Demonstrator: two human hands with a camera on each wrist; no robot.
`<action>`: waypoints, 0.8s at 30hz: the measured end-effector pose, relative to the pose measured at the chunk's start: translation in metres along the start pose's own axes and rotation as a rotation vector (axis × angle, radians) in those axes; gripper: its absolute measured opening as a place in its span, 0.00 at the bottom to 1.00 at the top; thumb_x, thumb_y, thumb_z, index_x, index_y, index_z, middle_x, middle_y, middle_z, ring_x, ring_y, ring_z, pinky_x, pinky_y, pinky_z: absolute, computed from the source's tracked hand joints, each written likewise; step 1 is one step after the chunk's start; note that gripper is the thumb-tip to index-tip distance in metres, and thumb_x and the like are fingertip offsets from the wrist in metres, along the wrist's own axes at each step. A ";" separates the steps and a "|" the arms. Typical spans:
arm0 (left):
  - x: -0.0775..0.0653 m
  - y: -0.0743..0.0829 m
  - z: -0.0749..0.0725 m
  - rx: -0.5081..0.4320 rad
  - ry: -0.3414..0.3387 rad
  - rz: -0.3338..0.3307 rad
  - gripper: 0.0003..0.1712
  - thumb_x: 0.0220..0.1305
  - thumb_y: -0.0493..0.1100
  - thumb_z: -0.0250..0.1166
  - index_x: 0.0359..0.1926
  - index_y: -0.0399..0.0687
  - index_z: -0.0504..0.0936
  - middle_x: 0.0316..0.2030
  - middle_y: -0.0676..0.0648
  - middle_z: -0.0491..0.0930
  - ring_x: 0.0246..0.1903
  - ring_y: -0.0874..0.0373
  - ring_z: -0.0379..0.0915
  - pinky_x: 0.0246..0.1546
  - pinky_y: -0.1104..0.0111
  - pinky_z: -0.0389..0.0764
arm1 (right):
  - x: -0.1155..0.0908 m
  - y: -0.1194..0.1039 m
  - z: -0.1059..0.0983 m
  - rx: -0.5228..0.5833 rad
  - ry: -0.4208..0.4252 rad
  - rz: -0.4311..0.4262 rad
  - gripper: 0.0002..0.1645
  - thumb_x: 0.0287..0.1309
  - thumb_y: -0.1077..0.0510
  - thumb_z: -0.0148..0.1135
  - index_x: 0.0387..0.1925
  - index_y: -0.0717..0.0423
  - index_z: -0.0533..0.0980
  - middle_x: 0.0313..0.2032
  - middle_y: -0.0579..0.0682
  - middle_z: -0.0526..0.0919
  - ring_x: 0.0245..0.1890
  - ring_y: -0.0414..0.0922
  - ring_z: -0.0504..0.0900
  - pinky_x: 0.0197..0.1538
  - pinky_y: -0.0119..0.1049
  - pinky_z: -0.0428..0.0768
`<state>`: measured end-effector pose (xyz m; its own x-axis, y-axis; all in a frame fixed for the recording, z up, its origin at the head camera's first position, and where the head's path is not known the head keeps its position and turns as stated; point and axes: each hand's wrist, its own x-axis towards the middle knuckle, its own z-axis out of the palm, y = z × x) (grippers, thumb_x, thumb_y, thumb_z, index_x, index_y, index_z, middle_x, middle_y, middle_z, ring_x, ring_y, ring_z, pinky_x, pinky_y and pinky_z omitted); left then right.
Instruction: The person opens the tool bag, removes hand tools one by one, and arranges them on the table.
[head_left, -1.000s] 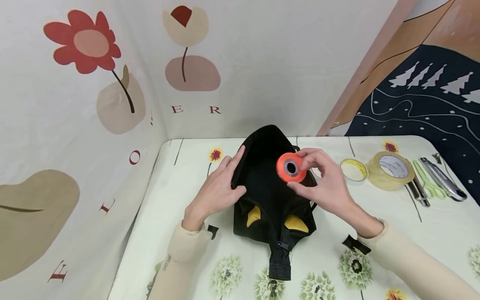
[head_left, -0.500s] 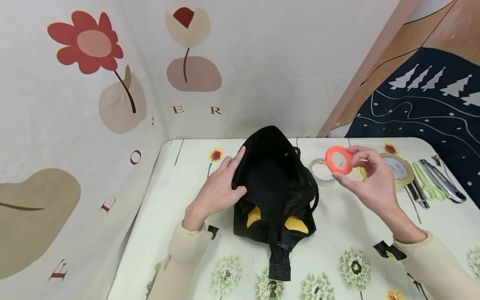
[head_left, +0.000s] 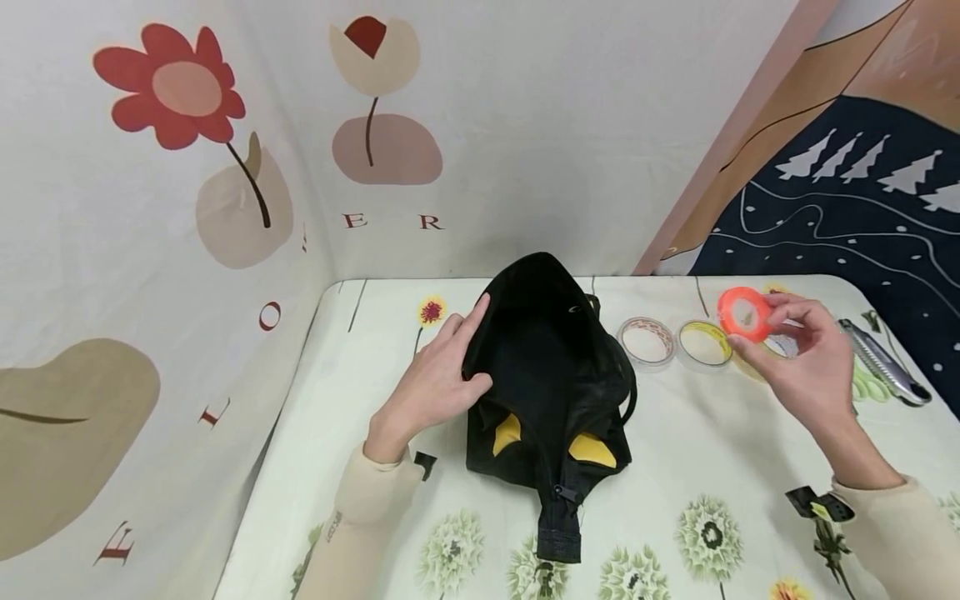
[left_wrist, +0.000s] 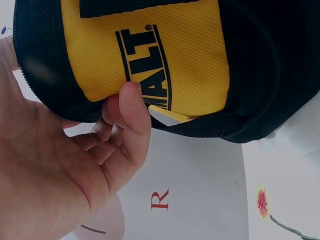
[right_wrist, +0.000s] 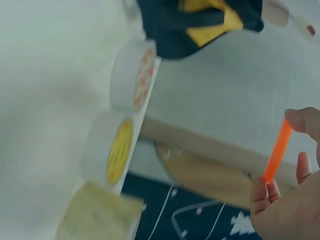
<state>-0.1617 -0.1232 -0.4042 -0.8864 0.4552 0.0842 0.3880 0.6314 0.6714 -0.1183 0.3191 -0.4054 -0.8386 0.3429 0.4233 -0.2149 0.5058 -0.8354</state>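
A black zippered tool bag (head_left: 536, 367) with yellow panels stands wide open at the middle of the table. My left hand (head_left: 431, 371) grips the left side of its mouth. In the left wrist view, fingers curl at the bag's yellow panel (left_wrist: 195, 60), which bears black letters. Out to the right, my right hand (head_left: 810, 367) pinches an orange roll of tape (head_left: 727, 304) between thumb and fingers, raised above the table. That roll appears edge-on in the right wrist view, and it partly covers a wide roll of packing tape in the head view.
Right of the bag lie a clear tape roll with a red-printed core (head_left: 647, 342) and one with a yellow core (head_left: 707, 343). The wide packing tape (right_wrist: 100, 215) is beside them. Farther right are a utility knife (head_left: 885, 362) and green scissors (head_left: 870, 385), partly behind my right hand.
My right hand has carried the orange tape roll from over the bag's mouth rightward, past the clear tape rolls. The left hand and the bag have stayed in place.
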 end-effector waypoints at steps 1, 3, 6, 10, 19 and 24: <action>0.000 0.000 0.000 0.000 -0.001 0.000 0.58 0.64 0.41 0.61 0.92 0.61 0.47 0.55 0.42 0.71 0.22 0.54 0.59 0.28 0.62 0.63 | 0.001 0.003 -0.004 -0.020 0.012 0.006 0.22 0.47 0.82 0.76 0.41 0.73 0.73 0.54 0.31 0.81 0.59 0.33 0.79 0.55 0.18 0.75; 0.001 0.000 0.000 0.000 -0.002 0.000 0.58 0.64 0.41 0.61 0.92 0.61 0.47 0.56 0.42 0.71 0.22 0.54 0.59 0.28 0.62 0.64 | 0.004 0.010 -0.013 -0.058 0.041 0.018 0.21 0.49 0.80 0.77 0.40 0.70 0.75 0.54 0.29 0.81 0.58 0.32 0.79 0.54 0.17 0.75; 0.001 0.000 0.000 -0.001 -0.003 0.002 0.58 0.64 0.41 0.61 0.92 0.61 0.47 0.56 0.42 0.71 0.22 0.54 0.60 0.28 0.62 0.64 | 0.007 0.021 -0.025 -0.104 0.091 0.024 0.19 0.53 0.77 0.77 0.41 0.67 0.76 0.54 0.27 0.79 0.56 0.30 0.78 0.54 0.19 0.73; 0.001 0.000 0.000 -0.004 0.000 0.006 0.58 0.64 0.41 0.61 0.92 0.61 0.47 0.55 0.42 0.71 0.21 0.54 0.59 0.28 0.62 0.64 | 0.013 0.035 -0.042 -0.195 0.151 0.060 0.18 0.59 0.72 0.77 0.42 0.54 0.78 0.55 0.23 0.76 0.58 0.27 0.75 0.61 0.20 0.73; -0.001 0.001 -0.001 -0.010 0.010 -0.001 0.59 0.64 0.40 0.61 0.92 0.62 0.47 0.54 0.42 0.71 0.21 0.54 0.59 0.29 0.61 0.64 | 0.026 0.066 -0.082 -0.331 0.227 0.251 0.31 0.69 0.65 0.72 0.42 0.23 0.67 0.57 0.20 0.71 0.51 0.19 0.70 0.73 0.24 0.69; 0.000 0.001 -0.001 -0.004 0.010 0.001 0.59 0.64 0.40 0.61 0.92 0.62 0.47 0.53 0.43 0.71 0.22 0.54 0.60 0.29 0.61 0.64 | 0.032 0.097 -0.105 -0.401 0.294 0.323 0.31 0.70 0.60 0.72 0.39 0.19 0.64 0.58 0.22 0.72 0.46 0.16 0.66 0.72 0.23 0.70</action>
<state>-0.1615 -0.1233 -0.4026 -0.8887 0.4491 0.0922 0.3875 0.6284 0.6745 -0.1132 0.4618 -0.4359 -0.6440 0.7053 0.2963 0.2827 0.5793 -0.7645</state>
